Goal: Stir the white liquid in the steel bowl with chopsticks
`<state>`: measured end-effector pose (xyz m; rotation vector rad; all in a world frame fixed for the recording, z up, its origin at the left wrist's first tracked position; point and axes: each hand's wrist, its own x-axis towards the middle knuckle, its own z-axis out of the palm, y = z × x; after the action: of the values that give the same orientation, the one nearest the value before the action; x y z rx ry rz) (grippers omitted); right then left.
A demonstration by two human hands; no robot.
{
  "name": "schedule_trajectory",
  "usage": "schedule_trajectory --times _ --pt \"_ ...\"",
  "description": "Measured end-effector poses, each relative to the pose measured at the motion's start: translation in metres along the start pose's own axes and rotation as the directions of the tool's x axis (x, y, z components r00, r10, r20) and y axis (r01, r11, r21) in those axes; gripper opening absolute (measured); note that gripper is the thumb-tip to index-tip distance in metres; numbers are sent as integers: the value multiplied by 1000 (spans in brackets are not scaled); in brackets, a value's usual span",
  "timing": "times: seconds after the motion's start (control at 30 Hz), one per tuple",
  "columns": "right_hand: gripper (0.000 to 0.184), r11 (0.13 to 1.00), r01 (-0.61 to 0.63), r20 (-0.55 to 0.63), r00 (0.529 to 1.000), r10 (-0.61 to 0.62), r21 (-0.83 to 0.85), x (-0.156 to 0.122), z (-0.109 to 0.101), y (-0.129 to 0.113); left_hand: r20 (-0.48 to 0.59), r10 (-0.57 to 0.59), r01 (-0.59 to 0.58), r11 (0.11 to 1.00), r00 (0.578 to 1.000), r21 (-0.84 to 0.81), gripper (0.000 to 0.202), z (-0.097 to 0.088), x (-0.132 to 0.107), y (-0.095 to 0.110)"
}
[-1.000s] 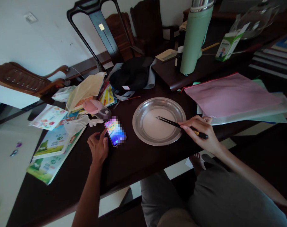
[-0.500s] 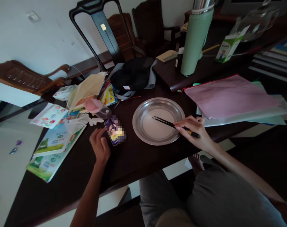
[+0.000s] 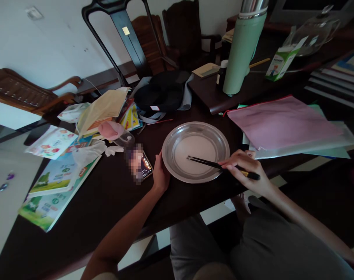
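Observation:
A round metal plate [image 3: 167,165] lies on the dark table, its middle filled with something pale and smooth, perhaps a whitish liquid. My left hand [image 3: 160,177] grips the plate's left rim, with some fingers hidden behind the edge. Over the plate's right side, my right hand [image 3: 247,171] is closed around a pair of black chopsticks [image 3: 207,162]. Their silvery tips are close together, above or touching the pale contents; which of these I cannot tell. Left of my left hand a phone [image 3: 145,166] lies with its screen lit and partly blurred out.
Books [image 3: 53,194], tissues and a pink-topped object [image 3: 109,130] crowd the left side. Behind the plate lies a black bag [image 3: 159,95]. A tall green flask [image 3: 243,54] stands on a raised surface at the back right, and a pink zip pouch [image 3: 284,122] lies at right.
My left hand has moved right, from the phone's left side to the plate's left rim. The phone's picture has changed. My right hand still holds the chopsticks over the plate.

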<state>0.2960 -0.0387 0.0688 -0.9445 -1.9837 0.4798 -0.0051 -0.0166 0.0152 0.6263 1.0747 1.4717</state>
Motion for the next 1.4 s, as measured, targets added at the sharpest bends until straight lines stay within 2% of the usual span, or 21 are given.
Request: schedule_trajectory --times 0.13,0.23,0.33,0.43,0.6,0.7,0.8,0.93,1.07,1.17,1.3,1.4 --pt "14 995 16 34 999 -12 -95 6 11 3 54 -33 33 999 998 -5 46 -4 -4 2" --pt "14 985 7 -42 999 -14 -173 6 9 4 56 -44 43 999 997 20 44 -4 -6 3" --pt "22 989 11 -151 988 -34 -150 -1 -2 4 64 -40 37 998 997 42 44 -2 -6 4" --pt "28 998 7 -188 982 -20 -68 -8 -10 2 73 -27 24 999 997 44 42 0 -7 5" --pt "26 1000 15 -78 997 -15 11 -5 0 0 73 -35 33 999 997 30 41 2 -9 6" --pt "19 999 30 -16 999 -31 -29 4 13 0 76 -50 49 999 996 21 42 2 -8 6" --pt "14 995 28 -18 999 -30 -97 10 18 4 85 -45 44 999 995 14 42 1 -8 6" --pt "18 991 -3 -122 992 -13 -135 3 5 9 90 -47 47 999 995 5 43 0 -7 4" --pt "31 999 -36 -209 977 36 3 -9 -12 12 93 -46 47 999 995 -9 43 0 -7 4" --pt "32 997 -19 -161 987 30 71 -10 -11 10 86 -50 51 999 995 -11 42 2 -8 5" --pt "19 1000 18 -15 1000 -18 -9 -1 4 7 78 -52 54 998 996 -23 43 3 -8 6" --pt "12 996 19 4 1000 -19 -83 3 10 9 75 -47 50 998 996 -30 44 3 -8 6"
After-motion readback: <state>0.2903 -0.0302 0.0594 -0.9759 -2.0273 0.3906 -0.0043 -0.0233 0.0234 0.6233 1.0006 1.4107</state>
